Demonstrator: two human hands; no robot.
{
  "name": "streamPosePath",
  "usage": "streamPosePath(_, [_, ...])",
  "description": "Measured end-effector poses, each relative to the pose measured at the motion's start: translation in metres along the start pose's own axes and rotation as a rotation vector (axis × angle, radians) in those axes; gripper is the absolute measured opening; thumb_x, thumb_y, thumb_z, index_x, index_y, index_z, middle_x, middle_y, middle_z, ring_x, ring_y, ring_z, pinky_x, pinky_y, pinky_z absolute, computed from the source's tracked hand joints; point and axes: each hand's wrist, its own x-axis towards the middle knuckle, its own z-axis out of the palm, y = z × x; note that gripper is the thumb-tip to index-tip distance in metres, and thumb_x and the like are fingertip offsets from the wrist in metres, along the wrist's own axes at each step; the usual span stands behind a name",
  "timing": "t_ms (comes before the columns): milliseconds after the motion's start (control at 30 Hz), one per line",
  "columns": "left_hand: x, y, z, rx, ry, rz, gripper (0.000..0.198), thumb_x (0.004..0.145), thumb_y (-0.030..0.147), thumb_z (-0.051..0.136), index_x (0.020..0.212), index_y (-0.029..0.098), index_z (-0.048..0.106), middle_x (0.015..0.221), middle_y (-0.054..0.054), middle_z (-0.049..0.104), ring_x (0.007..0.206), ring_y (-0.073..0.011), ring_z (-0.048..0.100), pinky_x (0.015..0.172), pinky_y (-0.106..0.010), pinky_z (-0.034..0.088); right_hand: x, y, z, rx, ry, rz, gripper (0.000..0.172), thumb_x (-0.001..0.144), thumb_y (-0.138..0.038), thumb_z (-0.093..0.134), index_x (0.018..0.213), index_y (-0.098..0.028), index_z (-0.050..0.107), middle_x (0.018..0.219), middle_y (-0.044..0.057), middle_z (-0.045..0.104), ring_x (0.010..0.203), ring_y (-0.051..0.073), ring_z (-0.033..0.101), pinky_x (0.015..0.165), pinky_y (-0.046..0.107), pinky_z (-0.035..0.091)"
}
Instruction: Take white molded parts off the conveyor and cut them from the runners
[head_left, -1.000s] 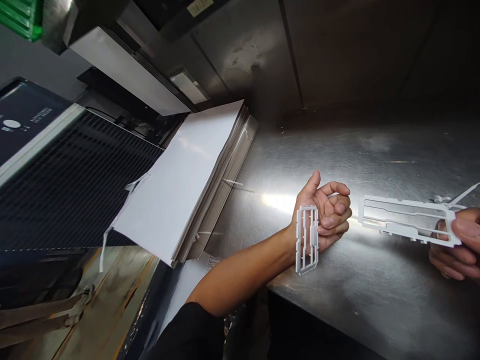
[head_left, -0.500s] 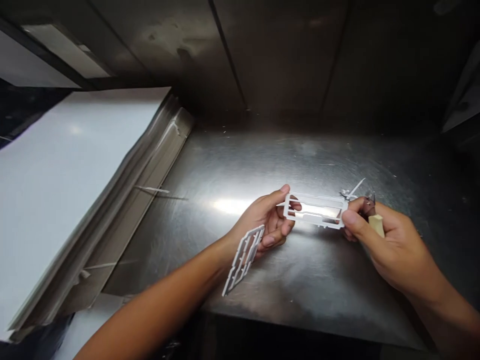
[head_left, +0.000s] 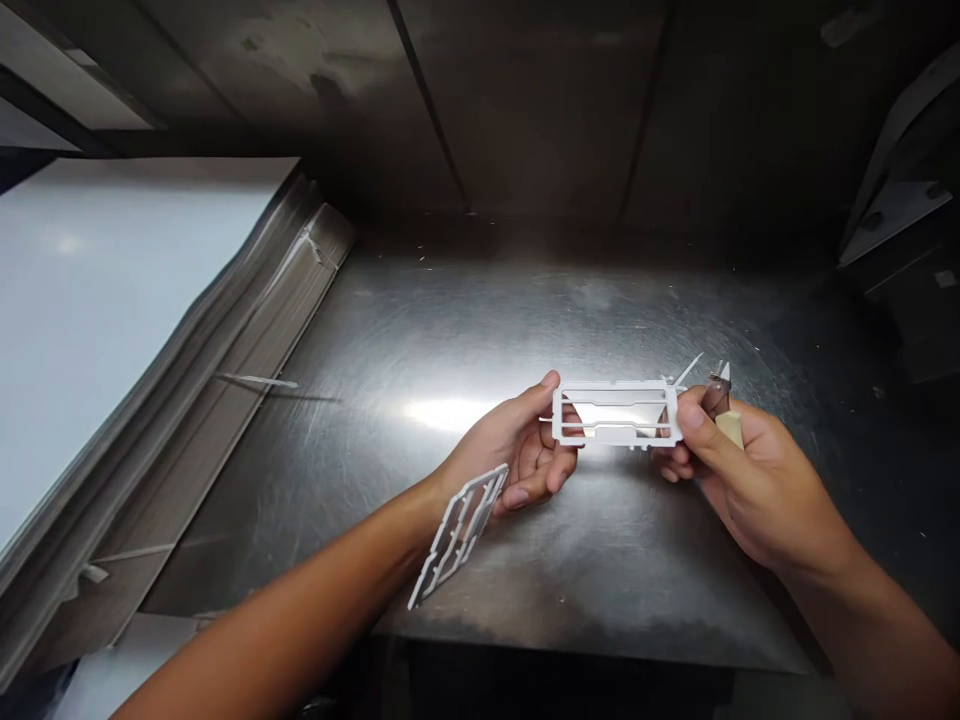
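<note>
A white rectangular plastic frame (head_left: pixel 616 443) with thin crossbars is held level between my two hands. Closed on its left end is my left hand (head_left: pixel 517 440), thumb on top and fingers behind. My right hand (head_left: pixel 742 470) pinches the right end between thumb and fingers. That same hand also keeps hold of cutting nippers (head_left: pixel 728 425), whose metal tip points up and whose cream handle shows by the knuckles. Beside my left wrist hangs a second white plastic frame (head_left: pixel 459 535), tilted; how it is supported is hidden. A thin white sprue (head_left: pixel 688 369) sticks up near the right end.
A scratched metal worktop (head_left: pixel 360 500) lies below, with small white scraps about. On the left stands a tall stack of white sheets (head_left: pixel 135 300), with plastic strips (head_left: pixel 259 381) jutting from its side. A metal wall (head_left: pixel 540 120) rises behind.
The view has shifted slightly to the right, so everything sits further left. The held frame has tilted to face me more squarely. Both hands keep their grip.
</note>
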Motion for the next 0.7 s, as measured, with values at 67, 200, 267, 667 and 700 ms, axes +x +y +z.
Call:
streamPosePath(67, [0.0006,-0.0012,-0.0022,-0.002,-0.052,-0.010,0.057,0.121,0.064,0.046,0.096,0.015,0.061,0.064,-0.005,0.066,0.033,-0.0066,0.039,0.033,-0.010,0.035,0.0011,-0.0020,0.0008,0.071,-0.018,0.056,0.052,0.115,-0.062,0.081,0.088,-0.021,0.064,0.084,0.003,0.054,0.077,0.021,0.049,0.073,0.031,0.047])
streamPosePath(200, [0.0021,-0.0028,-0.0055,0.001,-0.099,-0.034,0.066,0.123,0.064,0.036,0.096,0.012,0.065,0.065,-0.007,0.066,0.032,-0.0074,0.041,0.032,-0.011,0.035,0.0029,-0.0066,0.0024,0.185,-0.072,0.139,0.055,0.115,-0.060,0.081,0.084,-0.019,0.061,0.082,0.004,0.051,0.076,0.021,0.049,0.072,0.029,0.049])
streamPosePath(267, [0.0023,-0.0026,-0.0058,0.005,-0.094,-0.055,0.070,0.124,0.063,0.028,0.095,0.011,0.065,0.064,-0.007,0.066,0.032,-0.0077,0.041,0.032,-0.012,0.035,0.0030,-0.0062,0.0018,0.205,-0.087,0.155,0.055,0.115,-0.060,0.081,0.084,-0.019,0.061,0.082,0.003,0.050,0.075,0.020,0.049,0.071,0.029,0.051])
streamPosePath(667, [0.0019,0.0006,-0.0008,-0.002,-0.038,-0.048,0.075,0.125,0.059,0.011,0.092,0.014,0.061,0.062,-0.006,0.065,0.031,-0.0075,0.040,0.030,-0.011,0.035,-0.0029,-0.0016,0.0012,-0.380,0.107,-0.226,0.042,0.118,-0.056,0.075,0.093,-0.023,0.070,0.080,0.001,0.059,0.073,0.020,0.055,0.062,0.029,0.045])
streamPosePath(700, [0.0023,0.0006,-0.0007,-0.001,-0.035,-0.050,0.075,0.125,0.060,0.011,0.092,0.014,0.061,0.062,-0.006,0.065,0.031,-0.0075,0.039,0.030,-0.011,0.035,-0.0027,-0.0023,0.0017,-0.396,0.110,-0.236,0.041,0.119,-0.056,0.075,0.093,-0.023,0.070,0.080,0.000,0.060,0.072,0.020,0.055,0.062,0.029,0.045])
